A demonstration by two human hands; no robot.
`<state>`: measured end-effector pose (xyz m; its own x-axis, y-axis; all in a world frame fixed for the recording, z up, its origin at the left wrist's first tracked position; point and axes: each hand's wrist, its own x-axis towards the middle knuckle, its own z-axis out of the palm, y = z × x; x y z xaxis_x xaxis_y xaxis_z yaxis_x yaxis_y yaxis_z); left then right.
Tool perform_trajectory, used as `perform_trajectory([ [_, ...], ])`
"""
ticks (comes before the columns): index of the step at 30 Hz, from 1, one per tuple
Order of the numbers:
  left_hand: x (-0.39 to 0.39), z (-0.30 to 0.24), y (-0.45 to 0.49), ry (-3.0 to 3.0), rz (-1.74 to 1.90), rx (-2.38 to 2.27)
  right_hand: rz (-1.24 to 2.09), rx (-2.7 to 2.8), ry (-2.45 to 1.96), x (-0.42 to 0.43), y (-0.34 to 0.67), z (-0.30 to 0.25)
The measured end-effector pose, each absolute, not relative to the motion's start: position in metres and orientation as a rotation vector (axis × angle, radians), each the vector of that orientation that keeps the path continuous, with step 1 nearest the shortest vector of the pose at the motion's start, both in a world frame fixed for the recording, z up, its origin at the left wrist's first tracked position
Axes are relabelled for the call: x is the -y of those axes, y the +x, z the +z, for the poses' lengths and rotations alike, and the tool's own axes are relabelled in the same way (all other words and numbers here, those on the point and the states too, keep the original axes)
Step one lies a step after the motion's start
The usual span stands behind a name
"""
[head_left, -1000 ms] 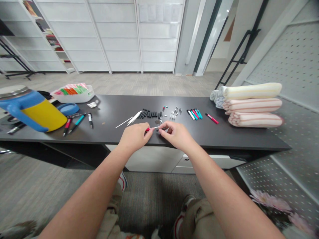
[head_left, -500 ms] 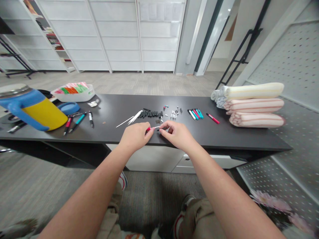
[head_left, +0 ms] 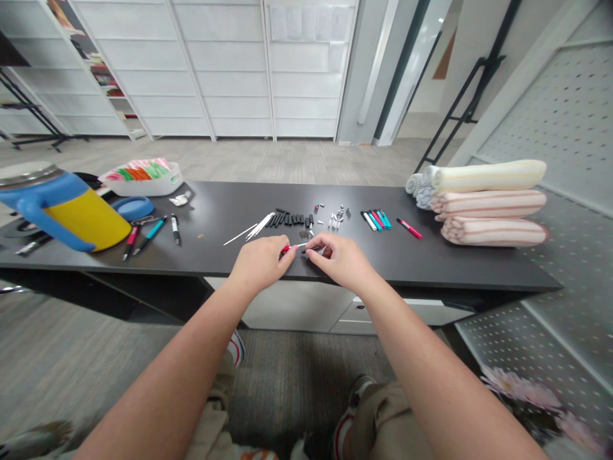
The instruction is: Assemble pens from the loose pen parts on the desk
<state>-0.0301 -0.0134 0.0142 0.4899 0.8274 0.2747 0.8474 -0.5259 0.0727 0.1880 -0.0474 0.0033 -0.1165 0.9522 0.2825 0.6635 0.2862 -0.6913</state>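
My left hand [head_left: 263, 260] is closed around a red pen barrel [head_left: 286, 248], and a thin white refill [head_left: 301, 245] sticks out of it toward the right. Pinched in the fingertips of my right hand [head_left: 338, 255] is a small black pen part [head_left: 309, 250], partly covered by the fingers. Both hands are close together above the table's front edge. Just beyond them lie white refills [head_left: 259, 226], black pen grips [head_left: 292, 220], small springs [head_left: 304, 234], and silver tips [head_left: 340, 213] with clear pieces [head_left: 334, 222].
Coloured barrels [head_left: 376, 219] and a red pen [head_left: 409, 228] lie to the right on the dark table [head_left: 460, 268]. Rolled towels [head_left: 493, 203] are stacked at the right end. On the left stand a blue-yellow mug [head_left: 81, 214], a white basket [head_left: 143, 186] and finished pens [head_left: 152, 235].
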Motion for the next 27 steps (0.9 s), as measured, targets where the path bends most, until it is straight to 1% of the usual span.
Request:
perform_trajectory([
  [27, 0.0127, 0.0132, -0.0302, -2.646, -0.439, 1.479, 0.524, 1.873, -1.451, 0.0477, 0.1869, 0.0039],
])
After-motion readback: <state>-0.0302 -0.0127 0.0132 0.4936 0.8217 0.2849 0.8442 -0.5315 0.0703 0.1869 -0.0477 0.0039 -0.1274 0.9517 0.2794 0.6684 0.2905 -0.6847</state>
